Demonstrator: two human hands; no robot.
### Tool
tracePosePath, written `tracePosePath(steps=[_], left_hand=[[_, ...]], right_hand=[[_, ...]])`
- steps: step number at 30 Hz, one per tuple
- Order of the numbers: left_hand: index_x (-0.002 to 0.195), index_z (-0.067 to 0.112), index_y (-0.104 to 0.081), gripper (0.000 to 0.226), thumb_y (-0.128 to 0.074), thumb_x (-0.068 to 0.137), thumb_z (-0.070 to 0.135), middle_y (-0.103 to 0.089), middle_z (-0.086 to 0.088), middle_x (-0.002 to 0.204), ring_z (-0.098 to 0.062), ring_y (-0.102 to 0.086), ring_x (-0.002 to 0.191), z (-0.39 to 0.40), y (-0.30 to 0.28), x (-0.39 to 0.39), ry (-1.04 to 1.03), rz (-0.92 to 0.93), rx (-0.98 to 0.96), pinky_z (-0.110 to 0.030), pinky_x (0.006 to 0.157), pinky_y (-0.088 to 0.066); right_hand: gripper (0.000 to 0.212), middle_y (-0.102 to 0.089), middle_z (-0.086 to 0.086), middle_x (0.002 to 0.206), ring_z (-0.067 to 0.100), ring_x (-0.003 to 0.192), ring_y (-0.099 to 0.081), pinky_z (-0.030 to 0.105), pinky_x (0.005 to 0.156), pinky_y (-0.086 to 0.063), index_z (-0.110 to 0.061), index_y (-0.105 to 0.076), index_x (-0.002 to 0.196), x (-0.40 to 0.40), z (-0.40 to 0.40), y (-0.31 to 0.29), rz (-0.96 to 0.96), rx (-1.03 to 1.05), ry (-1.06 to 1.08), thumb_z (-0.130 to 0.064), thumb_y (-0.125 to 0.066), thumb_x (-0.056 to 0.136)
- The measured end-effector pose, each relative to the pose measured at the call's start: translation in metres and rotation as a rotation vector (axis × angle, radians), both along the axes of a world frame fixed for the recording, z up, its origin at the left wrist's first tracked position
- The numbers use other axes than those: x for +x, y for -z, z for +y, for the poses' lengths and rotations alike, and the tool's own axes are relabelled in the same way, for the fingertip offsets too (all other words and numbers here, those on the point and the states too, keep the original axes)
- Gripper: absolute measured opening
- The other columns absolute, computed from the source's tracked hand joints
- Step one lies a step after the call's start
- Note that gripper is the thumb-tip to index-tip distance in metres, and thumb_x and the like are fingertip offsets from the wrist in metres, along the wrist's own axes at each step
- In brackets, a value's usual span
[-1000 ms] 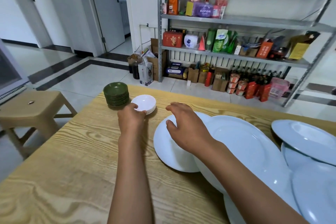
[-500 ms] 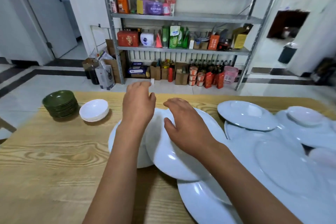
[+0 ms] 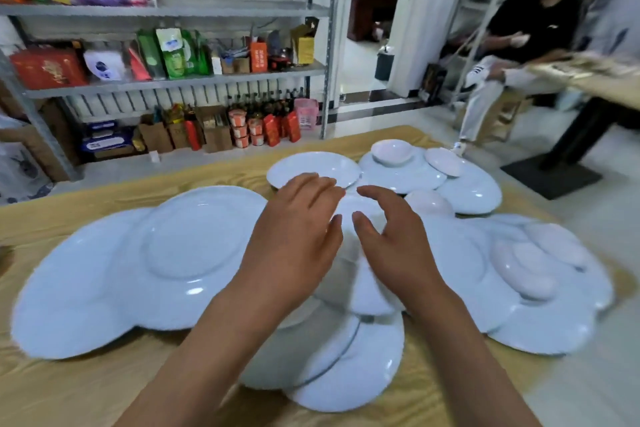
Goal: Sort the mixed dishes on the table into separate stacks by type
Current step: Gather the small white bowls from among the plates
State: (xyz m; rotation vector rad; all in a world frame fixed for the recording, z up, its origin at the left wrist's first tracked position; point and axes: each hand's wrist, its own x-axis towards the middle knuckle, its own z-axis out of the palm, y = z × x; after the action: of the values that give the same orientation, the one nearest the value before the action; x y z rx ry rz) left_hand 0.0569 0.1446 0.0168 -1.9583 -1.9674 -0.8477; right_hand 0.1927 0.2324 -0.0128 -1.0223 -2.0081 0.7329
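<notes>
plates (image 3: 180, 246) crowd table (image 3: 69, 388), near-left edge free

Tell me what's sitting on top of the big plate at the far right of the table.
Several small white saucers lie overlapping on the big plate. Blur hides their exact count, and whatever lies beneath them is covered.

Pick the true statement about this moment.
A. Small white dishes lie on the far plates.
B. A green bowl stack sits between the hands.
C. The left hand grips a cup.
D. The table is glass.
A: a small dish rests on a far plate.
</notes>
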Motion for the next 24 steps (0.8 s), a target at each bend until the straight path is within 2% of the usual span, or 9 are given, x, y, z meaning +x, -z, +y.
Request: tracePosePath(steps=[5,7,9,11,14,18,21,24], left_hand=[[0.121,0.014,-0.061,0.035,-0.054,0.088,0.024,-0.059,-0.005,0.130,-0.023,-0.046,0.125,0.000,0.013,0.028,0.119,0.070,-0.098,-0.032,0.103,-0.036],[0.124,0.014,-0.059,0.038,-0.054,0.089,0.026,-0.055,-0.005,0.135,-0.025,-0.044,0.129,-0.003,0.015,0.032,0.159,0.092,-0.117,-0.034,0.104,-0.035],[0.127,0.015,-0.058,0.044,-0.044,0.090,0.035,-0.052,-0.004,0.138,-0.024,-0.041,0.132,-0.008,0.014,0.035,0.200,0.123,-0.133,-0.034,0.105,-0.033],[0.130,0.017,-0.056,0.050,-0.038,0.089,0.040,-0.049,-0.002,0.142,-0.023,-0.038,0.135,-0.010,0.013,0.037,0.233,0.121,-0.147,-0.034,0.106,-0.032],[0.132,0.016,-0.054,0.051,-0.038,0.090,0.042,-0.047,-0.003,0.143,-0.024,-0.038,0.136,-0.013,0.014,0.045,0.286,0.121,-0.141,-0.034,0.108,-0.032],[0.131,0.013,-0.056,0.051,-0.040,0.091,0.040,-0.048,-0.006,0.142,-0.026,-0.040,0.134,-0.015,0.019,0.055,0.339,0.157,-0.130,-0.032,0.107,-0.027],[0.133,0.014,-0.054,0.051,-0.040,0.091,0.040,-0.047,-0.006,0.143,-0.025,-0.038,0.135,-0.017,0.023,0.058,0.354,0.193,-0.156,-0.031,0.108,-0.027],[0.133,0.015,-0.053,0.051,-0.038,0.091,0.039,-0.046,-0.005,0.144,-0.026,-0.038,0.137,-0.021,0.024,0.061,0.350,0.210,-0.173,-0.039,0.107,-0.037]], right_hand=[[0.029,-0.062,-0.007,0.125,0.007,0.118,-0.052,0.017,0.101,-0.036,-0.018,-0.062,0.121,0.070,0.011,0.012,0.054,0.061,0.218,-0.015,-0.062,0.092],[0.028,-0.061,-0.005,0.124,0.007,0.118,-0.051,0.004,0.094,-0.032,-0.017,-0.063,0.119,0.103,0.012,0.018,0.051,0.079,0.301,-0.012,-0.062,0.092],[0.028,-0.060,-0.006,0.125,0.004,0.117,-0.049,-0.002,0.092,-0.027,-0.016,-0.063,0.119,0.135,0.014,0.027,0.041,0.069,0.398,-0.012,-0.062,0.091],[0.032,-0.055,-0.008,0.128,0.009,0.123,-0.048,0.006,0.101,-0.029,-0.016,-0.063,0.121,0.160,0.018,0.036,0.017,0.014,0.487,-0.017,-0.065,0.090],[0.049,-0.046,-0.008,0.142,0.013,0.133,-0.043,0.036,0.113,-0.033,-0.023,-0.055,0.131,0.184,0.021,0.042,-0.044,-0.118,0.528,-0.030,-0.070,0.086],[0.065,-0.040,-0.009,0.150,0.010,0.136,-0.038,0.037,0.114,-0.032,-0.031,-0.046,0.139,0.190,0.023,0.041,-0.108,-0.222,0.516,-0.044,-0.071,0.080],[0.065,-0.047,-0.015,0.135,0.008,0.126,-0.044,0.027,0.103,-0.034,-0.028,-0.045,0.139,0.188,0.023,0.042,-0.084,-0.200,0.527,-0.038,-0.072,0.080],[0.060,-0.048,-0.019,0.115,0.005,0.108,-0.046,0.024,0.091,-0.034,-0.030,-0.048,0.134,0.187,0.022,0.039,-0.079,-0.170,0.526,-0.034,-0.074,0.080]])
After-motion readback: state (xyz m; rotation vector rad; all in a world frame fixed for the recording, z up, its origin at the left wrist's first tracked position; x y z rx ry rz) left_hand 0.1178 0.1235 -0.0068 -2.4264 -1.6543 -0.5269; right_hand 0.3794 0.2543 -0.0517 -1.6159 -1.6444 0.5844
